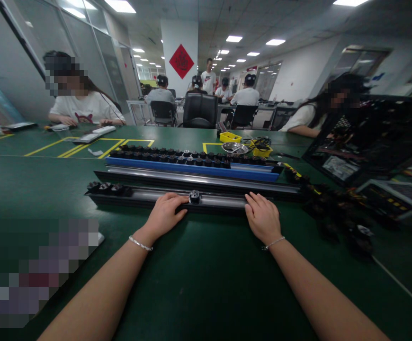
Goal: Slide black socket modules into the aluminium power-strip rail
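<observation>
A long dark channel rail (220,199) lies crosswise in front of me on the green table. One round black part (194,196) sits in its middle, and several black parts (104,187) stand at its left end. The fingertips of my left hand (165,215) touch the rail at the left side of the single part, thumb apart. My right hand (263,217) rests its spread fingers on the rail farther right, holding nothing. Behind it lie a second dark rail (199,179) and a blue rail (192,166) bearing several black parts.
Loose black parts (348,218) and a metal-cased unit (398,199) lie to the right, by an open black case (380,137). Farther back are a metal dish (235,148) and a yellow bin (230,137). People sit at left and right.
</observation>
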Demonstrator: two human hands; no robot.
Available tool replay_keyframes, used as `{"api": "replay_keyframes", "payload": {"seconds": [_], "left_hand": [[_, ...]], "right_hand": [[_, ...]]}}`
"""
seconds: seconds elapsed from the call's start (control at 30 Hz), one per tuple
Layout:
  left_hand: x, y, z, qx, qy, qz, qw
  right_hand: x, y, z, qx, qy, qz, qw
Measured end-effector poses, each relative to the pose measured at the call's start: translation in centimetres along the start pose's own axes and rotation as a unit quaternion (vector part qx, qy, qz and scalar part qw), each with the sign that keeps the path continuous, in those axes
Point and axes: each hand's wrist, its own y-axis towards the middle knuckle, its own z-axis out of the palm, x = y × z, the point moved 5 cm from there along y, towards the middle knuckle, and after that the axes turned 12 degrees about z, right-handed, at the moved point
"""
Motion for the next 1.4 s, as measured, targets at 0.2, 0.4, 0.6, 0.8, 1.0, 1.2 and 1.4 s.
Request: {"api": "replay_keyframes", "payload": {"seconds": [0.2, 0.4, 0.6, 0.8, 1.0, 1.2, 1.4], "left_hand": [[-0.03, -0.02, 0.05, -0.009, 0.006, 0.008, 1.000], [-0.14, 0.02, 0.01, -0.013, 0.008, 0.013, 1.000], [-0.16, 0.02, 0.04, -0.010, 0.011, 0.011, 1.000], [-0.37, 0.08, -0.02, -0.012, 0.012, 0.014, 1.000], [-0.45, 0.10, 0.15, -0.012, 0.015, 0.017, 1.000], [-0.50, 0.15, 0.28, -0.011, 0.017, 0.020, 1.000], [-0.59, 0.15, 0.27, -0.005, 0.016, 0.018, 1.000]], "right_hand": [[0.09, -0.01, -0.11, 0.004, 0.000, 0.005, 1.000], [0.06, -0.02, -0.13, 0.008, 0.004, 0.008, 1.000], [0.06, 0.01, -0.07, 0.014, 0.001, 0.009, 1.000], [0.15, -0.05, -0.12, 0.008, -0.004, 0.008, 1.000], [0.23, -0.08, -0.20, 0.011, -0.010, 0.010, 1.000], [0.21, -0.06, -0.18, 0.013, -0.008, 0.010, 1.000], [0.24, -0.05, -0.24, 0.012, -0.006, 0.011, 1.000]]}}
